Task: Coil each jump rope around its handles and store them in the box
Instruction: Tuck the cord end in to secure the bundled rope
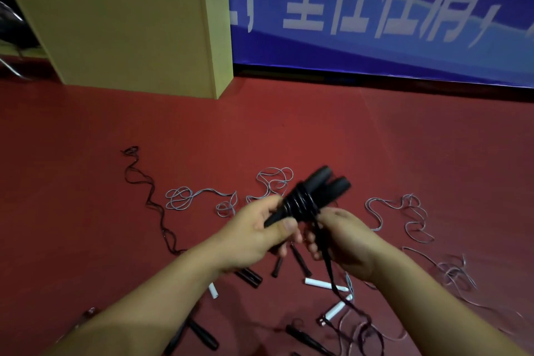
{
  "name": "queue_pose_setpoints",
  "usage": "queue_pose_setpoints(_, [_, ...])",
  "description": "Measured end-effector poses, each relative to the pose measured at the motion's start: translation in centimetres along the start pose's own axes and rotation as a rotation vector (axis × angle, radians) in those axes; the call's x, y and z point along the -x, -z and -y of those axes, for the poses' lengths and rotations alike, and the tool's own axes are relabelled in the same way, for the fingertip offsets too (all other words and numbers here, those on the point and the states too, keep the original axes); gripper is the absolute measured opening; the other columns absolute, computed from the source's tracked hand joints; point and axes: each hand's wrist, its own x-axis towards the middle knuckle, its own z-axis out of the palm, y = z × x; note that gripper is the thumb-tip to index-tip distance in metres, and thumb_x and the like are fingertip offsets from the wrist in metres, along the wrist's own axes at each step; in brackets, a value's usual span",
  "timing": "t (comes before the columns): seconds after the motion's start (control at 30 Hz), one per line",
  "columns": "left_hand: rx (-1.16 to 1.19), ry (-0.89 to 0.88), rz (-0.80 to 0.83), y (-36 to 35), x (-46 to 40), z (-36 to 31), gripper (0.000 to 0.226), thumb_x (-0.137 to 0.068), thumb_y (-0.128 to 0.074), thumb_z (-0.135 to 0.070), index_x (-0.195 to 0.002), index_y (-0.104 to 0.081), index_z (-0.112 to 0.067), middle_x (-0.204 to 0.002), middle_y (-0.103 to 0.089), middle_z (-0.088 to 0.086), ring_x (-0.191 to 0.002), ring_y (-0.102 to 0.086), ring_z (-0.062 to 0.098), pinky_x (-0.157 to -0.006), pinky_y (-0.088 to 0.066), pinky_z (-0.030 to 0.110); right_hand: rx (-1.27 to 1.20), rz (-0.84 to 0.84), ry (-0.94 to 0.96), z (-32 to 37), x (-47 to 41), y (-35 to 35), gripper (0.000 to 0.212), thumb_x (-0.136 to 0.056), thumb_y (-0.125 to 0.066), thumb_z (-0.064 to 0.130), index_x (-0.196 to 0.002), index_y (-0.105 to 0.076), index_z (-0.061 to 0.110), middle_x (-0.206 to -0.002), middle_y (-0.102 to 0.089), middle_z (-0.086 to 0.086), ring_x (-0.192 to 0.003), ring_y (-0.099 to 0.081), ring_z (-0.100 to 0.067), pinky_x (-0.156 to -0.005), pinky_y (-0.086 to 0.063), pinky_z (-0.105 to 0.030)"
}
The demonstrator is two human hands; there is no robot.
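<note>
While the person bent over the red floor, this was how things stood:

Left hand: the left hand [257,235] was curled round the lower ends of a pair of black handles [313,196], thumb pressed along them.
Black handles: two smooth, rounded cylinders held side by side above the floor, their far ends blurred and tilted up to the right.
Black rope: the black rope [300,203] was a thin, glossy cord, wound in tight turns around the middle of the handles; its loose tail hung down from them past the right hand to a tangle on the floor.
Right hand: the right hand [344,243] sat just right of the handles, fingers curled about the hanging cord.
Floor: the floor [289,124] was a matte, dark red sheet, flat and plain.
Grey ropes: thin pale grey ropes [179,198] lay in loose, squiggly loops beyond the handles and to their right.
White handles: short, smooth white handles [325,285] lay below the held handles, with dark handles [300,260] near them.
Dark rope: another thin dark rope [150,196] trailed in a wavy line well left of the handles.
Box: a tall pale yellow box [124,35] with flat board sides stood far beyond the handles, to the left; I could not tell what it held.
Banner: a blue banner [404,9] with large white characters hung behind it.
</note>
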Motion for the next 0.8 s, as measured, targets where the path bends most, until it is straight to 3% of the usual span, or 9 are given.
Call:
queue_pose_setpoints(0.1, [-0.002,-0.006,-0.308,1.0,-0.6,0.5,0.013,-0.096,-0.058,-0.02,-0.093,-0.056,-0.008,-0.072,-0.069,-0.001,-0.047,-0.051,0.011,-0.05,-0.04,0.022,0.109,-0.07,0.002,-0.9,-0.4,0.3,0.035,-0.096,-0.053,0.043,-0.076,-0.052,0.014,-0.062,-0.054,-0.005,-0.053,-0.049,-0.017,-0.051,-0.036,-0.025])
queue_pose_setpoints(0.2, [-0.072,0.066,-0.475,1.9,-0.6,0.9,0.015,-0.098,-0.056,-0.017,-0.087,-0.059,-0.008,-0.068,-0.07,0.0,-0.043,-0.047,0.01,-0.047,-0.038,0.021,0.251,-0.119,0.011,-1.2,-0.5,0.8,0.024,-0.092,-0.064,0.038,-0.087,-0.055,0.015,-0.066,-0.06,-0.004,-0.052,-0.046,-0.015,-0.049,-0.032,-0.026])
queue_pose_setpoints(0.37, [-0.285,0.161,-0.516,3.1,-0.7,2.0,0.013,-0.095,-0.06,-0.02,-0.087,-0.06,-0.01,-0.07,-0.072,0.003,-0.04,-0.049,0.008,-0.045,-0.041,0.018,0.347,-0.142,0.069,-0.5,-0.1,1.3,0.021,-0.089,-0.07,0.027,-0.086,-0.058,0.01,-0.061,-0.055,-0.007,-0.055,-0.042,-0.02,-0.047,-0.029,-0.028])
queue_pose_setpoints(0.47, [-0.46,0.187,-0.503,3.8,-0.9,3.3,0.015,-0.093,-0.063,-0.025,-0.082,-0.061,-0.015,-0.069,-0.072,0.001,-0.045,-0.055,0.012,-0.053,-0.046,0.029,0.396,-0.145,0.101,0.0,0.2,1.4,0.022,-0.085,-0.074,0.027,-0.083,-0.061,0.01,-0.064,-0.057,-0.005,-0.06,-0.046,-0.018,-0.051,-0.036,-0.027])
queue_pose_setpoints(0.63, [-0.691,0.226,-0.537,4.5,-1.5,5.2,0.022,-0.089,-0.067,-0.032,-0.077,-0.058,-0.016,-0.063,-0.064,-0.004,-0.057,-0.056,0.017,-0.061,-0.047,0.035,0.72,-0.183,0.084,0.1,0.4,1.9,0.033,-0.075,-0.077,0.047,-0.084,-0.064,0.019,-0.077,-0.067,0.0,-0.071,-0.058,-0.013,-0.069,-0.047,-0.034])
queue_pose_setpoints(0.8, [-0.727,0.312,-0.522,4.7,-1.8,6.7,0.02,-0.088,-0.066,-0.037,-0.078,-0.058,-0.022,-0.066,-0.066,-0.009,-0.061,-0.059,0.014,-0.064,-0.048,0.034,0.924,-0.196,0.127,0.4,0.8,1.6,0.025,-0.082,-0.071,0.044,-0.076,-0.062,0.022,-0.067,-0.054,0.009,-0.061,-0.048,-0.005,-0.058,-0.037,-0.024])
